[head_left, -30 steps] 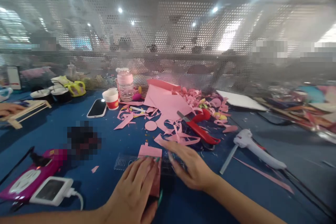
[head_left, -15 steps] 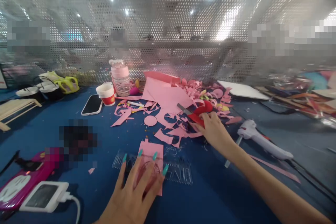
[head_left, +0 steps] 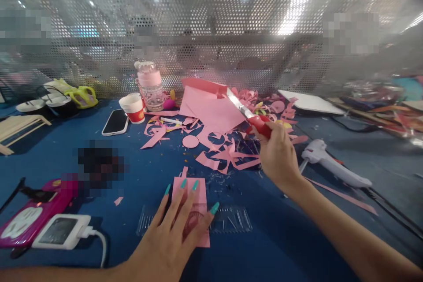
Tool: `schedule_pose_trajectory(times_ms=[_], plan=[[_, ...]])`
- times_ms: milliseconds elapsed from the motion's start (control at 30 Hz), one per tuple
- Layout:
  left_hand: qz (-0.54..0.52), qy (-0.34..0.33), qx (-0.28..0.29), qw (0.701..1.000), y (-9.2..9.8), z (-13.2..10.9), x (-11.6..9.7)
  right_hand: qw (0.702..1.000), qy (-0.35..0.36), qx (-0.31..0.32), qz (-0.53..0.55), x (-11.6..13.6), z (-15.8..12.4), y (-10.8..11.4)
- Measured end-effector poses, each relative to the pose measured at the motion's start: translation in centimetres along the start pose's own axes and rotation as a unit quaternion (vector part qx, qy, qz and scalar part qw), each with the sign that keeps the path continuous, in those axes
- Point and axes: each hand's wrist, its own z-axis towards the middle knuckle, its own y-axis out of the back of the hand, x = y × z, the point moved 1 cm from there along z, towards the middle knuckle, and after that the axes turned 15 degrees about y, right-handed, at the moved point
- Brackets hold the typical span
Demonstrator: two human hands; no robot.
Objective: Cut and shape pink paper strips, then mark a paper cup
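My left hand (head_left: 178, 224) lies spread over a pink paper rectangle (head_left: 198, 187), fingers apart, pressing it flat. Beneath that paper, a clear plastic strip (head_left: 231, 220) with thin line shapes sticks out on both sides. Part of the paper is hidden by my fingers, and a small pink tab pokes out at its top. Raised above the paper scraps, my right hand (head_left: 280, 158) is wrapped round red-handled scissors (head_left: 244, 110), whose metal blades point up and to the left. Pink cut-offs (head_left: 228, 154) and a pink paper disc (head_left: 191, 141) lie beyond my left hand.
A white glue gun (head_left: 333, 165) with its cord lies to the right. Paper cups (head_left: 132, 108), a phone (head_left: 115, 122) and a pink-topped bottle (head_left: 150, 86) stand or lie at back left. A magenta device (head_left: 42, 211) and a white corded gadget (head_left: 62, 231) sit front left.
My right hand has lifted the scissors up from among the scraps, moving slightly right, and the blades now point more upward. My left hand stays on the pink paper.
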Motion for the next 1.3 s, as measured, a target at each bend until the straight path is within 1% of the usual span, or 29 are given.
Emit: schedule_pose_trajectory(times_ms=[67, 100, 167, 233, 267, 367, 433, 500, 567, 733, 800, 900, 933, 1000, 1067, 1167, 1300], plan=[[0.014, 0.007, -0.013, 1.000, -0.3, -0.4, -0.4, 0.998, 0.015, 0.001, 0.054, 1.2, -0.1, 0.9], [0.020, 0.009, -0.012, 1.000, -0.3, -0.5, -0.6, 0.996, 0.015, 0.015, 0.091, 1.9, -0.1, 1.4], [0.039, 0.025, -0.027, 0.999, 0.2, -0.6, -1.0, 0.981, 0.002, 0.072, 0.183, 3.1, -0.1, 2.3], [0.064, 0.049, -0.051, 0.995, 0.7, -0.7, -1.2, 0.964, -0.019, 0.121, 0.235, 4.2, -0.1, 3.0], [0.072, 0.049, -0.062, 0.994, 0.8, -0.8, -1.3, 0.958, -0.023, 0.134, 0.253, 4.6, -0.1, 3.3], [0.067, -0.007, -0.067, 0.995, 0.8, -1.4, -1.4, 0.931, -0.016, 0.175, 0.319, 5.5, -0.3, 3.4], [0.056, -0.034, -0.055, 0.996, 0.5, -1.7, -1.3, 0.894, -0.028, 0.210, 0.395, 5.9, -0.7, 3.2], [0.046, -0.030, -0.035, 0.998, 0.2, -1.7, -1.0, 0.850, -0.067, 0.232, 0.468, 6.2, -1.1, 2.9], [0.034, -0.017, -0.011, 0.999, 0.1, -1.4, -0.7, 0.819, -0.110, 0.233, 0.513, 6.5, -1.5, 2.8], [-0.004, -0.018, 0.058, 0.998, 0.6, -0.1, 0.0, 0.783, -0.171, 0.222, 0.556, 6.5, -1.8, 2.3], [-0.005, -0.010, 0.069, 0.998, 1.0, 0.3, 0.0, 0.767, -0.189, 0.217, 0.574, 6.3, -1.9, 2.0], [0.000, 0.014, 0.055, 0.998, 1.3, 0.5, -0.3, 0.757, -0.204, 0.202, 0.587, 5.7, -2.0, 1.6], [-0.003, 0.007, 0.048, 0.999, 1.2, 0.5, -0.4, 0.759, -0.203, 0.196, 0.587, 5.4, -1.9, 1.6], [-0.016, -0.028, 0.048, 0.998, 1.2, 0.6, -0.5, 0.766, -0.198, 0.178, 0.585, 4.9, -1.7, 1.7], [-0.040, -0.064, 0.068, 0.995, 1.1, 0.9, -0.4, 0.775, -0.204, 0.146, 0.580, 4.5, -1.4, 2.0], [-0.072, -0.074, 0.101, 0.989, 1.2, 1.4, 0.0, 0.779, -0.222, 0.111, 0.576, 4.4, -1.2, 2.3], [-0.106, -0.086, 0.104, 0.985, 1.8, 2.3, 0.8, 0.771, -0.230, 0.130, 0.580, 4.9, -1.4, 2.4]])
